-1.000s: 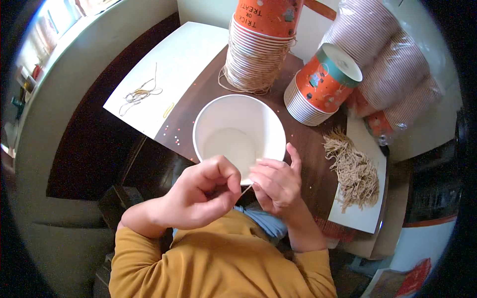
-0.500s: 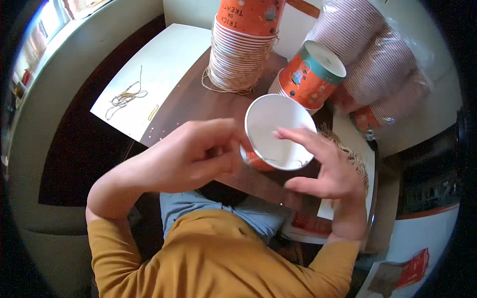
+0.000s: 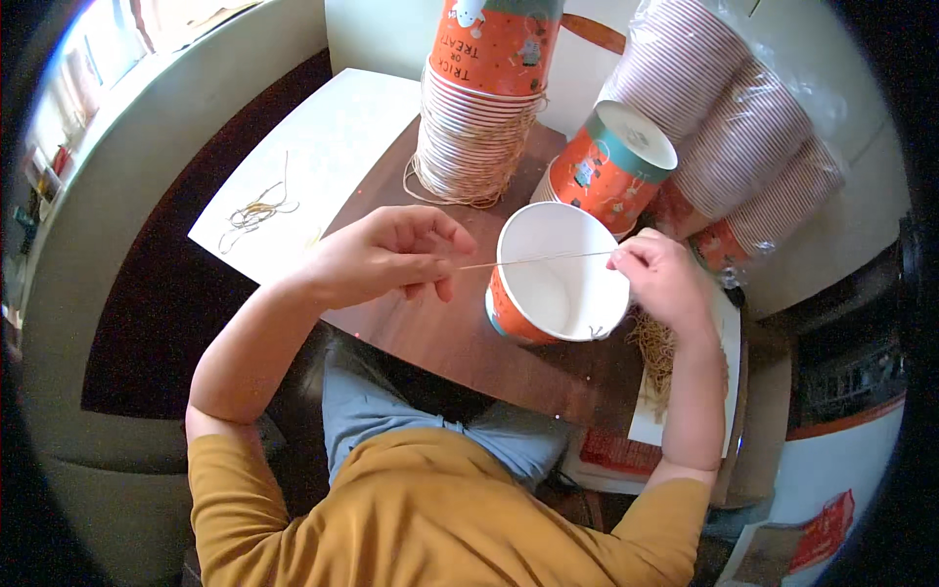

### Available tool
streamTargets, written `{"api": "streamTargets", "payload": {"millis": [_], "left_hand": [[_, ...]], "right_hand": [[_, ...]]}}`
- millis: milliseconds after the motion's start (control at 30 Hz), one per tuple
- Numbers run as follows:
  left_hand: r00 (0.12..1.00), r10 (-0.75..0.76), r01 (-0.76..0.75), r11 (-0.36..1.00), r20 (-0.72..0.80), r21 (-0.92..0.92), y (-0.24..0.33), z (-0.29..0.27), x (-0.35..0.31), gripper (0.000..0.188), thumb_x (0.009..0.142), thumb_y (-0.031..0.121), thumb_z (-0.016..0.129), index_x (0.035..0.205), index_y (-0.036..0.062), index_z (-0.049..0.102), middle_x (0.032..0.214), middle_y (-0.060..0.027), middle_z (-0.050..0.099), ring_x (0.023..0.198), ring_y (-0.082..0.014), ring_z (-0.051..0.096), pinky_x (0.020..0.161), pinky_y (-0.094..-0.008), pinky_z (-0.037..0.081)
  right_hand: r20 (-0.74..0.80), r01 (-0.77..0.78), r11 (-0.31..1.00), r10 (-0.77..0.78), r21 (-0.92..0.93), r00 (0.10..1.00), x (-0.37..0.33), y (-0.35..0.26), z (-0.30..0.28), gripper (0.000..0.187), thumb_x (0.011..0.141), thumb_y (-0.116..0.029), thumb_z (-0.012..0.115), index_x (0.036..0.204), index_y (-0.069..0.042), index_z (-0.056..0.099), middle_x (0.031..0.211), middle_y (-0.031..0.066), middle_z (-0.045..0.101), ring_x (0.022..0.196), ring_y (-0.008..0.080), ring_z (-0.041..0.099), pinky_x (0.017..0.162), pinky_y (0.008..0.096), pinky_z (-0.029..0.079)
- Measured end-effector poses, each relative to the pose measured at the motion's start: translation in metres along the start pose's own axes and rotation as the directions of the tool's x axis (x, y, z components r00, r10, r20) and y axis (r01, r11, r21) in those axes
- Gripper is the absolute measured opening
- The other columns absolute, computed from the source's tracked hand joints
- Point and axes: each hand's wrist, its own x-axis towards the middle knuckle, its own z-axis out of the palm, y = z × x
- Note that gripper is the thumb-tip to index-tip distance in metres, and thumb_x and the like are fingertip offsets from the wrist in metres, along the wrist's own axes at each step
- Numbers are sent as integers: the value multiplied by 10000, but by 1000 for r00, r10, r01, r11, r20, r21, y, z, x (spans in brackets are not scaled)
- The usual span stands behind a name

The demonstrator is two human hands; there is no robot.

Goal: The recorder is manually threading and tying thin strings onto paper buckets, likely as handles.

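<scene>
A thin tan string (image 3: 533, 260) stretches nearly straight across the mouth of a white-lined paper bucket (image 3: 508, 311) with an orange and teal outside. My left hand (image 3: 403, 256) pinches one end of it, left of the bucket. At the bucket's right rim, my right hand (image 3: 657, 279) holds the other end between closed fingertips. The bucket stands open side up on the brown table (image 3: 401, 303), tilted toward me in view. A small bit of string shows at its near right rim. Just below my right hand lies a heap of tan string (image 3: 653, 347).
Beyond the bucket rises a tall stack of upside-down buckets (image 3: 477, 142) with strings hanging around it. A shorter upside-down stack (image 3: 616, 171) stands right of it. Plastic-wrapped bucket stacks (image 3: 709, 108) lean at the far right. Loose string (image 3: 262, 210) lies on a white board (image 3: 328, 122) at left.
My hands have moved apart, and the string is now taut between them. My right hand has gone from over the bucket's mouth to its right rim, fingers closing. The view has shifted slightly.
</scene>
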Motion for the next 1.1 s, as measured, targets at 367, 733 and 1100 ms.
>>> {"api": "streamTargets", "payload": {"millis": [367,733,1100], "left_hand": [[989,138,-140,990,45,35,38,24,57,214,885,95,591,1076,2,561,846,-33,646,619,-66,567,518,-208,468],[934,212,80,662,-288,745,13,26,85,295,761,118,622,1002,-51,605,830,-189,649,798,-242,655,720,-346,509],[860,352,54,658,-370,751,-32,25,95,131,757,134,614,802,16,651,634,-129,612,538,-193,579,548,-330,478]], "right_hand": [[203,-3,486,-360,874,910,28,-76,32,699,815,-56,686,1379,-7,277,1205,133,522,1073,184,558,894,321,492],[-196,304,952,-307,-42,932,58,11,24,108,814,-93,624,818,14,616,789,120,564,762,258,589,727,349,478],[109,332,907,-314,-260,943,19,-22,23,101,791,-108,606,762,-12,609,769,151,583,716,337,608,663,431,496]]}}
